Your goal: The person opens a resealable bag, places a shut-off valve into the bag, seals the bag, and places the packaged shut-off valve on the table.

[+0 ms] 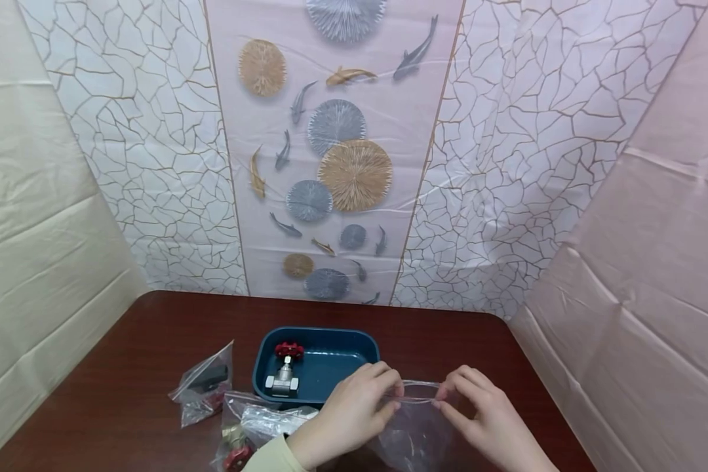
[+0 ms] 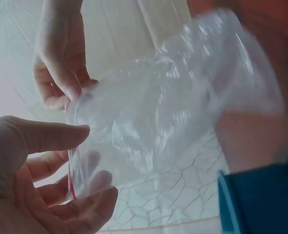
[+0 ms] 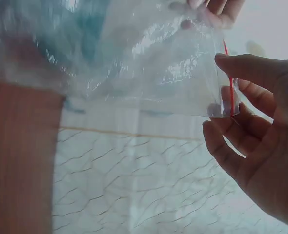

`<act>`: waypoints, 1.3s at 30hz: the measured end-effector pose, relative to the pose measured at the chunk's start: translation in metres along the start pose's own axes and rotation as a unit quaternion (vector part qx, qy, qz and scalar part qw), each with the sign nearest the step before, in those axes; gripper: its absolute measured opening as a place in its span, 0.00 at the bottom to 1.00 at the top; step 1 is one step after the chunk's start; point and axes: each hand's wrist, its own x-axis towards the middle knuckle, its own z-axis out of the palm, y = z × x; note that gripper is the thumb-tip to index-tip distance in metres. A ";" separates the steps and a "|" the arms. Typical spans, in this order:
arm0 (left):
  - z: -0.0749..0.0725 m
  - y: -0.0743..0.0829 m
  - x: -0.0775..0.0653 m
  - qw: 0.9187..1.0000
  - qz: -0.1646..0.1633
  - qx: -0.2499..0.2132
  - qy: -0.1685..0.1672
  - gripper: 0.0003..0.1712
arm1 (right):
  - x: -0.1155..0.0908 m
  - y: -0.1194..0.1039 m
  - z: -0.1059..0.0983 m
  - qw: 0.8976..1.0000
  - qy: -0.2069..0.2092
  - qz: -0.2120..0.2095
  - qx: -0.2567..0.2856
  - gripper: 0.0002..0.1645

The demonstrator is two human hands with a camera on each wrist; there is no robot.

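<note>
A clear zip-lock bag (image 1: 415,429) with a red line along its mouth hangs between both hands, and no contents show through it. My left hand (image 1: 356,403) pinches one side of the bag's mouth between thumb and fingers. The opposite side is pinched by my right hand (image 1: 486,410). In the head view the mouth stands slightly parted. In the left wrist view the left hand (image 2: 51,170) has its thumb on the near face of the bag (image 2: 158,107) and fingers behind. The right wrist view shows the right hand (image 3: 261,112) gripping the red-lined edge.
Behind the left hand sits a blue tray (image 1: 336,373) holding a metal valve (image 1: 283,380) with a red handwheel. To its left lies a clear bag (image 1: 206,387) with dark and red items. Another bag (image 1: 242,426) nearer me contains a red-wheeled brass valve (image 1: 236,449).
</note>
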 end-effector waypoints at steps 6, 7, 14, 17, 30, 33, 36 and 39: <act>-0.010 -0.001 -0.001 0.999 0.006 0.014 0.034 0.10 | 0.004 -0.014 -0.002 0.999 -0.013 -0.026 0.039 0.17; -0.010 -0.001 -0.001 0.999 0.005 0.014 0.033 0.10 | 0.004 -0.015 -0.001 0.999 -0.011 -0.027 0.044 0.17; -0.011 -0.004 -0.008 1.000 -0.007 -0.012 0.004 0.09 | 0.000 -0.016 0.006 0.998 0.000 -0.004 0.057 0.14; -0.010 -0.004 -0.011 1.000 -0.004 -0.014 0.002 0.09 | 0.001 -0.017 0.009 0.998 0.000 0.006 0.061 0.13; -0.010 -0.007 -0.015 1.000 -0.001 -0.007 -0.018 0.09 | 0.004 -0.022 0.016 0.997 -0.028 0.058 0.047 0.18; -0.011 -0.006 -0.016 1.000 0.000 -0.003 -0.023 0.08 | 0.004 -0.022 0.018 0.997 -0.041 0.046 0.049 0.12; -0.011 -0.006 -0.016 1.000 0.003 0.001 -0.026 0.07 | 0.004 -0.023 0.020 0.996 -0.049 0.042 0.056 0.09; -0.013 -0.005 -0.016 1.000 0.015 0.010 -0.025 0.07 | 0.006 -0.024 0.020 0.996 -0.052 0.047 0.053 0.09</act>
